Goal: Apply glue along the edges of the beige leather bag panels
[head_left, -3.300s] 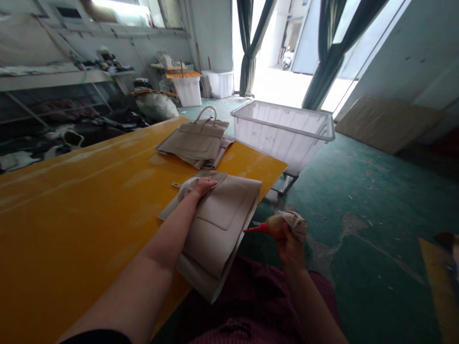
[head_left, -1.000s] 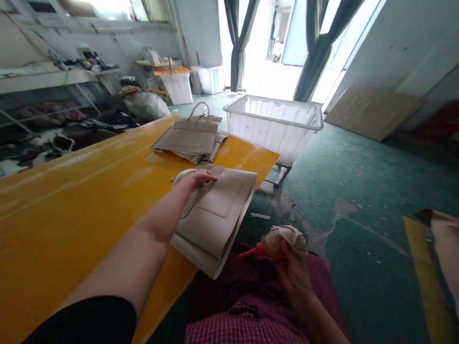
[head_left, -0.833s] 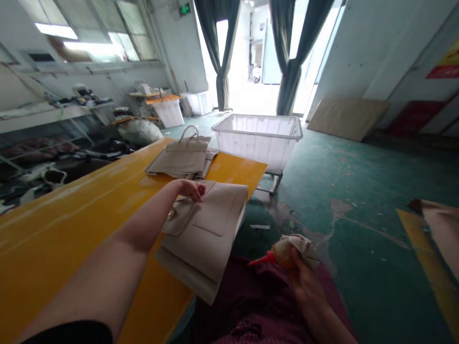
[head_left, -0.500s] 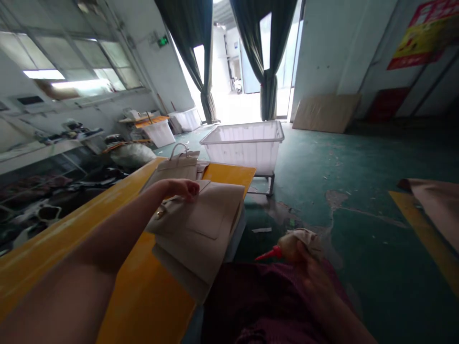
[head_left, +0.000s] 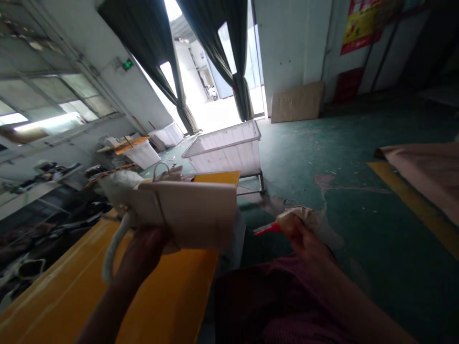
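My two hands are well apart. My left hand grips the beige bag by its near side, over the yellow table — motion blurs it, and I can't see my fingertips. Its pale handle curves down beside my wrist. My right hand is closed around a squeeze bottle, its red nozzle pointing left toward the bag but not touching it; a crumpled cloth covers the bottle's far end. Beyond the table stands a white crate on a metal frame.
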`<state>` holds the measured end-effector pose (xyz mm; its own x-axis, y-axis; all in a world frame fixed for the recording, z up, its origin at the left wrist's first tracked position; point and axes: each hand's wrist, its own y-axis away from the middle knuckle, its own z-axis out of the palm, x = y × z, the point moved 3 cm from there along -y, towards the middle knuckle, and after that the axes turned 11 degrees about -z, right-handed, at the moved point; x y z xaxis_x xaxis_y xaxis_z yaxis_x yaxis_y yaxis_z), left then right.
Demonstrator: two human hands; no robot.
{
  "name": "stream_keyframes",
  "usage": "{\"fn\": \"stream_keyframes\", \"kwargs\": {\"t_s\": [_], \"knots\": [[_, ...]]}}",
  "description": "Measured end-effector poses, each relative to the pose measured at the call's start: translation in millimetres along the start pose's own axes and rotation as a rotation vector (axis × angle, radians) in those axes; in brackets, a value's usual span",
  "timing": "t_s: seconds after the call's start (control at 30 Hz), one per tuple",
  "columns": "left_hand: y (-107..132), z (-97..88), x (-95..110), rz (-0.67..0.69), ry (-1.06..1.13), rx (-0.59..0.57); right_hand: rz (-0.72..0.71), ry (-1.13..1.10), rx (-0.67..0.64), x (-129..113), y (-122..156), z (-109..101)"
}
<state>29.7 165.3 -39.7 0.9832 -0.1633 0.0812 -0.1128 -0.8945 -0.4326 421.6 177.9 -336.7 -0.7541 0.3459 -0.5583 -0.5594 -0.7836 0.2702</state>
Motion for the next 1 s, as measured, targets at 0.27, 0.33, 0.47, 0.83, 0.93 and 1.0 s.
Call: {"fn": "stream_keyframes", "kwargs": {"t_s": [0.27, 0.33, 0.47, 0.83, 0.93, 1.0], "knots": [[102, 68.0, -44, -0.212, 0.116, 0.204, 0.1, -0.153, 0.088, 19, 4, 50], [102, 68.1, -50, -0.243, 0.12, 0.212, 0.116, -0.168, 0.103, 24, 5, 64], [89, 57.5, -46, -0.265, 0.158, 0.101, 0.143, -0.179, 0.045, 36, 0, 92], [90, 29.4, -56, -0.382, 0.145, 0.01, 0.098, -0.036, -0.047, 81, -25, 138], [97, 28.3, -74, -0.371, 0.098, -0.061, 0.072, 0.021, -0.076, 94, -30, 139], [102, 29.9, -84, -0.358, 0.068, -0.098, 0.057, 0.039, -0.104, 102, -32, 140]]}}
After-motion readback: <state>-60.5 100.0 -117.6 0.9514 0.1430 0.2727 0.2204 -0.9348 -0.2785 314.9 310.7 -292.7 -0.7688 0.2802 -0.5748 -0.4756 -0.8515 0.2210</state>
